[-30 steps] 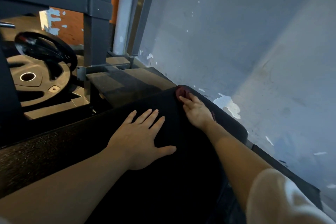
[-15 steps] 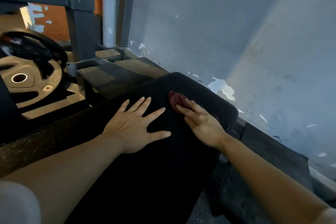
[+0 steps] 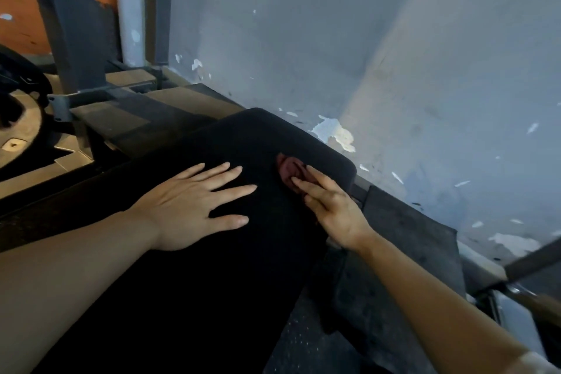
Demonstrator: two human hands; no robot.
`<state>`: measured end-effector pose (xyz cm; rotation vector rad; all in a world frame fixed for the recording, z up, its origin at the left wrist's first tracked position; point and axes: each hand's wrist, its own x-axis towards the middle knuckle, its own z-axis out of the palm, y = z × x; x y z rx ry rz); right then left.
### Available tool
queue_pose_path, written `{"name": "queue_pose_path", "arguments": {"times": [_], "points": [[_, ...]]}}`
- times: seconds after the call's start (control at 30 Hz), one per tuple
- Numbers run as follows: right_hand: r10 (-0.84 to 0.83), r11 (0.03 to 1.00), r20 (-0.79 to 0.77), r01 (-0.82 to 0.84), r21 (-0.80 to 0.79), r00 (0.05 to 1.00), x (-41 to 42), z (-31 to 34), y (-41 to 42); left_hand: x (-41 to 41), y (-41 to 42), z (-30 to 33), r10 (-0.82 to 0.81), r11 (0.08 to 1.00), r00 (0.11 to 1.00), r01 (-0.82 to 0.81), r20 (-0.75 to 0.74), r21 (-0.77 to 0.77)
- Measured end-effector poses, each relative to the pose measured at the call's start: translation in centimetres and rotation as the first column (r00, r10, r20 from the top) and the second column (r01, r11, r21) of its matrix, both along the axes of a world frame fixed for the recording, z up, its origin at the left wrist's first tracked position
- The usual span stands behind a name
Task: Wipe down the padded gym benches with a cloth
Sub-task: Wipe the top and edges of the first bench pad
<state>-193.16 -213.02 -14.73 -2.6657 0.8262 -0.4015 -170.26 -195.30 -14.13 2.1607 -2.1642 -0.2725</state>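
Note:
A black padded bench (image 3: pixel 212 282) runs from the bottom of the view up to its rounded far end near the wall. My left hand (image 3: pixel 194 206) lies flat on the pad with fingers spread. A small dark red cloth (image 3: pixel 288 171) is bunched on the pad close to the bench's right edge. My right hand (image 3: pixel 331 206) presses straight fingers onto the cloth; most of the cloth is hidden under the hand.
A blue-grey wall (image 3: pixel 364 55) with flaking paint stands right behind the bench end. A dark metal rack post (image 3: pixel 76 39) and a weight plate (image 3: pixel 18 130) are at the left. Black rubber floor mats (image 3: pixel 409 267) lie to the right, with a metal bar (image 3: pixel 531 261) at the far right.
My right hand has slid the cloth from the far end of the pad toward me along the right side. The left hand stayed flat on the pad. The view shifted.

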Motion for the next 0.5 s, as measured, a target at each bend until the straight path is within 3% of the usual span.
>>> {"name": "queue_pose_path", "arguments": {"times": [0.2,0.4,0.5], "points": [[-0.335,0.942,-0.024,0.335,-0.012,0.942,2.0,0.4,-5.9,0.4,-0.5,0.0,-0.037,0.999,0.999,0.037,-0.038,0.015],[-0.174,0.984,-0.093,0.169,-0.051,0.980,0.0,0.2,-4.0,0.2,-0.4,0.2,-0.037,0.999,0.999,0.037,-0.034,0.017],[-0.249,0.968,-0.138,0.245,-0.046,0.959,0.4,0.7,-7.0,0.3,-0.5,0.5,-0.034,0.997,0.999,0.036,-0.029,0.070]]}}
